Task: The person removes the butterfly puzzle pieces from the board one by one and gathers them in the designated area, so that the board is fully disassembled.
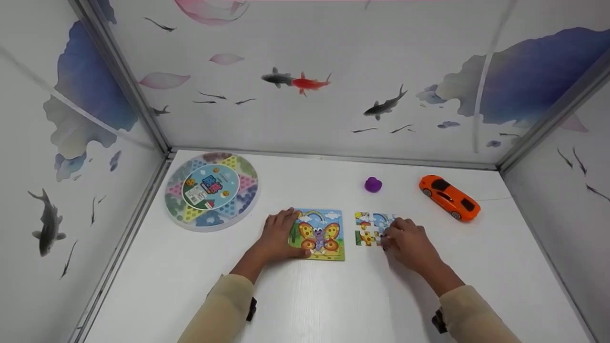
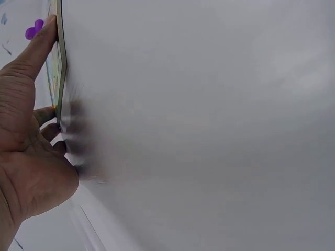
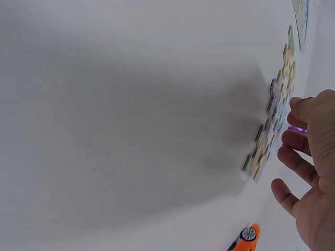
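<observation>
White table [image 1: 329, 305] filled lower middle of frame. Back wall [image 1: 333, 43], white, spanned top; left wall [image 1: 28, 143] and right wall [image 1: 572, 190] closed off sides. Gray posts [image 1: 121, 71] ran down both corners, upper left and upper right. Wall prints: red fish [image 1: 309, 84] at top center, pink petals [image 1: 164, 80] upper left, blue blot [image 1: 533, 76] upper right, black fish [image 1: 48, 223] far left. Light soft; pale streak [image 1: 482, 85] crossed upper-right blot.
</observation>
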The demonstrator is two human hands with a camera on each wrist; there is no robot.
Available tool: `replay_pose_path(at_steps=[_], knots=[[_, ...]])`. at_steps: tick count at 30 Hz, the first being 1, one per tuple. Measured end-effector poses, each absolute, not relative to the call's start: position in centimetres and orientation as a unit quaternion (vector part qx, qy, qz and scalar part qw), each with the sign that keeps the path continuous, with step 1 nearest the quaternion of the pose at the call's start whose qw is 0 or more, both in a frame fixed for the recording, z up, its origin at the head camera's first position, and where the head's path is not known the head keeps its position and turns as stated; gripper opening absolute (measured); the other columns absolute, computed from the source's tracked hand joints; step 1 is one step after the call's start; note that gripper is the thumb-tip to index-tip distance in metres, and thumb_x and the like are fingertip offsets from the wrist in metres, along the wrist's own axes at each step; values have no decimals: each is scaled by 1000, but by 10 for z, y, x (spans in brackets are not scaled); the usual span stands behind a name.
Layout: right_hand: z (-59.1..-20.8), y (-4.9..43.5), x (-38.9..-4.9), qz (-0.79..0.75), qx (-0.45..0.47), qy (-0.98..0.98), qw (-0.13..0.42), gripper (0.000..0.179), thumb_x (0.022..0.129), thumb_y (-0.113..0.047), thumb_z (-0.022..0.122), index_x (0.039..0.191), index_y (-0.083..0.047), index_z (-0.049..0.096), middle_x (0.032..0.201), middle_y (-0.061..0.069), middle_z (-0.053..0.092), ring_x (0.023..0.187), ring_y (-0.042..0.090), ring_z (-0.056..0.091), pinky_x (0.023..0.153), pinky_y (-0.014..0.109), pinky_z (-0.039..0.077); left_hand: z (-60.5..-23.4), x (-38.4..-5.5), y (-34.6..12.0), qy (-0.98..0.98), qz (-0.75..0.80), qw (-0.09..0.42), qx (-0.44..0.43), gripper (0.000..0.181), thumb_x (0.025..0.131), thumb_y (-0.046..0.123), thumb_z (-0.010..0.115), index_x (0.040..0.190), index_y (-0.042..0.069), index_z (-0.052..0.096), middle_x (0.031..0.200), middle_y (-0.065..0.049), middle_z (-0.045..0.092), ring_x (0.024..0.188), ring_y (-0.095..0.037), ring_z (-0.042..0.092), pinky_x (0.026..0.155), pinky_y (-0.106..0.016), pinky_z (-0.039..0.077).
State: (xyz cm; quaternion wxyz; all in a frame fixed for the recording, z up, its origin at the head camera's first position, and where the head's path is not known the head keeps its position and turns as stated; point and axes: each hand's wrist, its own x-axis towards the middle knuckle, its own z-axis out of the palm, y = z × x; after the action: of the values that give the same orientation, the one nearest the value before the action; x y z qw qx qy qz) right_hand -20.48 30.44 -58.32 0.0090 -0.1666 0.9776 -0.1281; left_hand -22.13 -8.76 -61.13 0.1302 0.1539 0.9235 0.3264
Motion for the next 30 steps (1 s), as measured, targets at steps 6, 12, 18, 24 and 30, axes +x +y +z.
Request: replay_pose_path(at_steps=[6,12,18,24,30], knots=[[-588,259,-202,-155,-186,970,16,29,100,-24,84,128,-16,82,124,4,72,120,28,65,111,61,56,-613,-221,-89,923,325,129,162,119,83,57,92,174,9,32,182,-15,27,165,-45,23,138,-62,18],[-592,214,-199,-166,-217,962,14,31,102,-32,81,129,-16,80,127,4,72,125,28,65,113,65,54,-611,-220,-90,925,318,125,166,119,83,58,91,174,9,33,181,-15,28,165,-45,23,137,-61,20],[-597,179,-199,-199,-269,942,13,28,102,-35,81,122,-16,81,125,4,70,115,27,62,99,58,54,-610,-220,-91,926,311,120,179,117,83,57,92,173,7,35,181,-17,29,164,-46,24,136,-61,22],[-600,156,-202,-202,-299,933,13,27,101,-34,83,122,-18,80,125,4,70,119,29,62,96,59,52,-608,-221,-89,930,299,115,182,123,79,60,95,172,6,35,180,-18,31,163,-46,27,135,-63,23],[-599,139,-206,-201,-319,926,18,28,98,-23,86,124,-18,80,124,5,68,113,29,60,91,60,51,-609,-221,-90,935,283,109,184,126,77,61,96,172,5,35,179,-20,31,163,-47,27,135,-63,24]])
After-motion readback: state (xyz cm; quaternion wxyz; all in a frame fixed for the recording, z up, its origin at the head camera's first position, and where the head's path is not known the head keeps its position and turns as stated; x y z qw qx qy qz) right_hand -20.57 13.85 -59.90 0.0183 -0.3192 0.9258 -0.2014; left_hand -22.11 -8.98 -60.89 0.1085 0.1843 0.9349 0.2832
